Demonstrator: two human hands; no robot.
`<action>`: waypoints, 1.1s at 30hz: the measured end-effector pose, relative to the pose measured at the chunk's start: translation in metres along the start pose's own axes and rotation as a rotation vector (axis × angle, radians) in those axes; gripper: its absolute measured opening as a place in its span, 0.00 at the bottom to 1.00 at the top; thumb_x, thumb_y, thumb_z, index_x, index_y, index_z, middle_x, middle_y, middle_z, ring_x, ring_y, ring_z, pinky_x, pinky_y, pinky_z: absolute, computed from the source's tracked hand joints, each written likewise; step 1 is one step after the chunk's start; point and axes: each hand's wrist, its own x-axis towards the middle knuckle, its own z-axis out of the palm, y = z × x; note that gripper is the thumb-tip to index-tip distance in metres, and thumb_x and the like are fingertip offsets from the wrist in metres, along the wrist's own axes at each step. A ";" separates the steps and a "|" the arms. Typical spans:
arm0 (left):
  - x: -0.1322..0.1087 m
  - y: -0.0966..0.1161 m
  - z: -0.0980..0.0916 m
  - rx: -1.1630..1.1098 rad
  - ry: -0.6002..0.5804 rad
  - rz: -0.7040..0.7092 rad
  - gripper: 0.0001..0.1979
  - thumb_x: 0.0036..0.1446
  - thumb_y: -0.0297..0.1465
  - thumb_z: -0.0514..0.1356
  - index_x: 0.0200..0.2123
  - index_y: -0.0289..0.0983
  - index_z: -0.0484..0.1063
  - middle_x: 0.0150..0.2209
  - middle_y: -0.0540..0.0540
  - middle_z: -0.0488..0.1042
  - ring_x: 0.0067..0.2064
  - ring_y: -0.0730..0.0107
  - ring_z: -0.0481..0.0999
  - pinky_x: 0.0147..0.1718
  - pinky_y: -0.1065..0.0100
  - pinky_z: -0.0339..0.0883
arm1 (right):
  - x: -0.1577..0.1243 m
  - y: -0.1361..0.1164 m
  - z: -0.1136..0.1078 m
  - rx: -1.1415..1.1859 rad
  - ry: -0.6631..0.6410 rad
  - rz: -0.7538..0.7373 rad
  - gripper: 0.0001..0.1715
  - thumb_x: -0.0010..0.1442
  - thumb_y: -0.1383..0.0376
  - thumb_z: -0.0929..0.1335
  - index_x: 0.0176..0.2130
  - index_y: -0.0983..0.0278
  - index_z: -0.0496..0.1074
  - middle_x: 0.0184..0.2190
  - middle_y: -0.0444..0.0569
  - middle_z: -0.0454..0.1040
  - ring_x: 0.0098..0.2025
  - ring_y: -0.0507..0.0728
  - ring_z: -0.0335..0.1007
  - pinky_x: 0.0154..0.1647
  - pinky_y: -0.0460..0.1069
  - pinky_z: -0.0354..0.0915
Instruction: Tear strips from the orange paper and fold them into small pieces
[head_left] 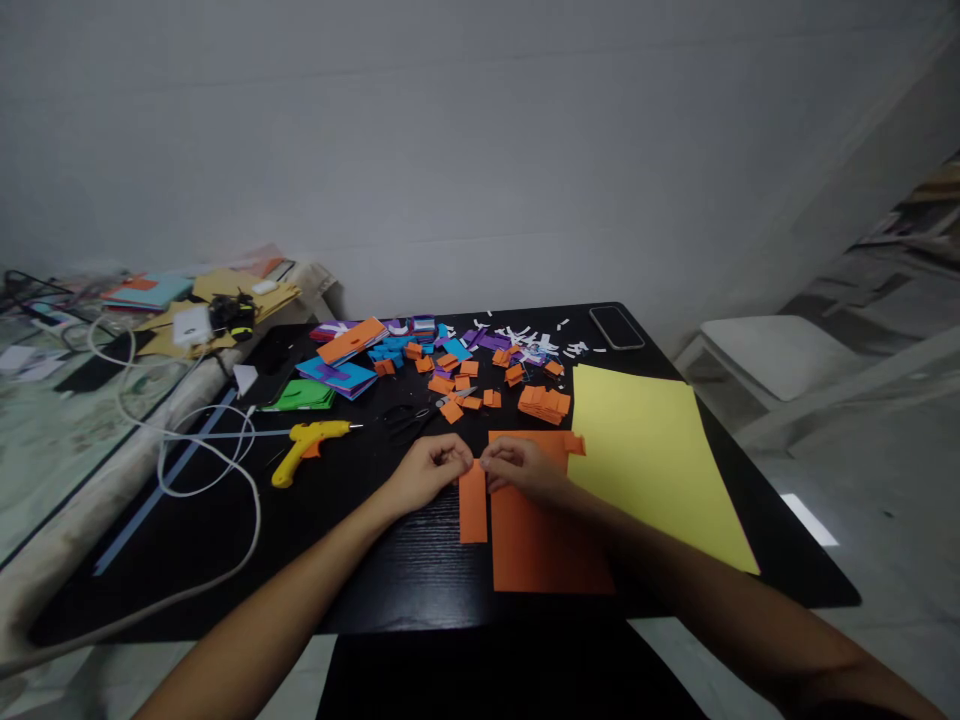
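Note:
My left hand pinches the top of a narrow orange paper strip that lies on the black table. My right hand is closed on the top left of the larger orange sheet, right beside the strip. The two hands nearly touch at the seam between strip and sheet. A large yellow sheet lies to the right, partly under the orange sheet's corner.
Black scissors and a yellow glue gun lie left of the hands. Several small orange, blue and purple paper pieces and white scraps litter the far side. A phone is at the far edge. A white cable loops at left.

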 end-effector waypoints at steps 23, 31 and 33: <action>-0.003 0.003 0.004 0.029 -0.088 -0.003 0.05 0.54 0.30 0.59 0.29 0.34 0.73 0.23 0.52 0.68 0.26 0.74 0.66 0.28 0.72 0.59 | -0.003 0.001 0.005 -0.182 -0.005 -0.018 0.09 0.51 0.61 0.74 0.28 0.63 0.74 0.19 0.39 0.68 0.22 0.49 0.62 0.23 0.44 0.56; -0.002 0.007 0.001 0.066 -0.096 0.021 0.05 0.51 0.29 0.58 0.27 0.34 0.72 0.21 0.54 0.64 0.26 0.75 0.61 0.28 0.72 0.54 | -0.004 0.000 0.006 -0.238 0.008 -0.092 0.06 0.52 0.63 0.72 0.27 0.62 0.74 0.21 0.41 0.70 0.25 0.51 0.63 0.27 0.46 0.56; -0.002 0.008 -0.001 0.072 -0.092 0.022 0.05 0.50 0.29 0.58 0.26 0.34 0.72 0.21 0.54 0.63 0.25 0.75 0.60 0.27 0.72 0.53 | -0.004 -0.002 0.005 -0.256 0.022 -0.105 0.05 0.51 0.62 0.71 0.27 0.62 0.74 0.22 0.42 0.71 0.26 0.51 0.64 0.28 0.46 0.57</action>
